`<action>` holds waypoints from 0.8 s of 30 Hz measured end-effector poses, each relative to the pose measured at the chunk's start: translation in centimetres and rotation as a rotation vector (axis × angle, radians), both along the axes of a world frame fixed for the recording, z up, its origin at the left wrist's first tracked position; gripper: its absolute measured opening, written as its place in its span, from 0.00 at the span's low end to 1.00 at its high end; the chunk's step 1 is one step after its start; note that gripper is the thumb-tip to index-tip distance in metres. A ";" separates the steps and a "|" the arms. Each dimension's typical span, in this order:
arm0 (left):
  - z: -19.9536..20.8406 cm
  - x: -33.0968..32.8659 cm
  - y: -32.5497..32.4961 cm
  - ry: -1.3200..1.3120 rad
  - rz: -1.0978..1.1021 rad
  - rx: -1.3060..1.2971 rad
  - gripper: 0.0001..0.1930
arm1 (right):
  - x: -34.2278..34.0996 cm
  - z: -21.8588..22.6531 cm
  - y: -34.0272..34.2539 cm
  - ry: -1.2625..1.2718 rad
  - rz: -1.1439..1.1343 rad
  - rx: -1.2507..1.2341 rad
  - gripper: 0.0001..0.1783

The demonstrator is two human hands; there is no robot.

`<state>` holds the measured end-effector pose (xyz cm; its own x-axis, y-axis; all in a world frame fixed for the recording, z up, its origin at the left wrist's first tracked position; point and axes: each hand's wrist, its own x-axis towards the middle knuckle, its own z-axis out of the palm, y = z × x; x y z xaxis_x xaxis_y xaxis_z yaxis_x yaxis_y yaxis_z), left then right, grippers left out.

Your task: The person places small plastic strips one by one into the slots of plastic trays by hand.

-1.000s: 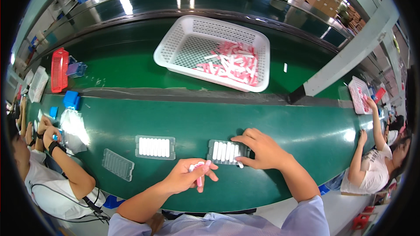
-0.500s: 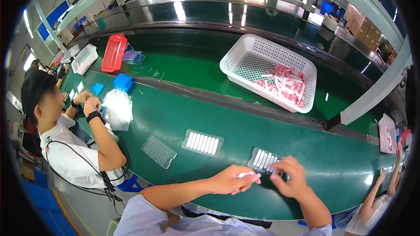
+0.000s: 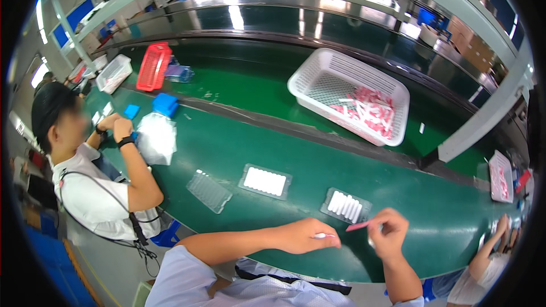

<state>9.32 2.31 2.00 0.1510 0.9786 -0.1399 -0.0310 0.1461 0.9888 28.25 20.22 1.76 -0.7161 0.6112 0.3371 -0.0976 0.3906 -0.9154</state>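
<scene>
My left hand (image 3: 307, 236) is closed around small white and pink sticks (image 3: 324, 235), whose ends poke out by the fingertips. Just to its right, my right hand (image 3: 389, 232) pinches a thin pink strip (image 3: 358, 226) between thumb and fingers. Beyond both hands lies a transparent tray (image 3: 328, 209) holding a row of white sticks (image 3: 345, 206). Further left is a second transparent tray (image 3: 242, 185) with a row of white sticks (image 3: 265, 181). A third tray (image 3: 209, 192), left of that one, shows mostly bare grooves.
A white basket (image 3: 301, 88) holding pink and white sticks stands across the dark ledge. Far left are a red basket (image 3: 153, 67), blue boxes (image 3: 165, 104) and plastic bags (image 3: 156, 139), beside a seated co-worker (image 3: 96, 165). A metal post (image 3: 475, 119) rises at the right, near another person's arms (image 3: 489, 250).
My right hand has drawn back from the right tray toward me and now pinches a pink strip. Fewer sticks show in my left hand, which has barely moved.
</scene>
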 end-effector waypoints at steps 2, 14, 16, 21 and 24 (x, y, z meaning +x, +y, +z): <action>-0.8 -0.9 -0.6 0.225 0.085 0.116 0.16 | 0.3 0.8 2.1 -0.005 -0.241 0.431 0.08; 0.0 -1.5 3.5 1.026 0.115 0.239 0.14 | 2.0 -1.7 2.9 -0.415 0.113 1.014 0.07; -0.1 -1.5 3.9 1.086 0.111 0.245 0.16 | 2.4 -1.8 3.4 -0.464 0.110 1.049 0.09; -0.3 -1.5 3.5 1.295 0.026 0.244 0.20 | 2.7 -1.4 3.8 -0.481 0.064 0.906 0.11; -0.3 -1.6 3.0 1.334 -0.014 0.370 0.19 | 2.6 -1.6 4.5 -0.450 0.120 1.046 0.09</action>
<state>7.76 5.28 1.71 0.1192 0.9896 0.0802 0.9587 -0.1357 0.2499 30.89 24.72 0.19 -0.9355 0.1018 0.3383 0.0686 0.9917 -0.1088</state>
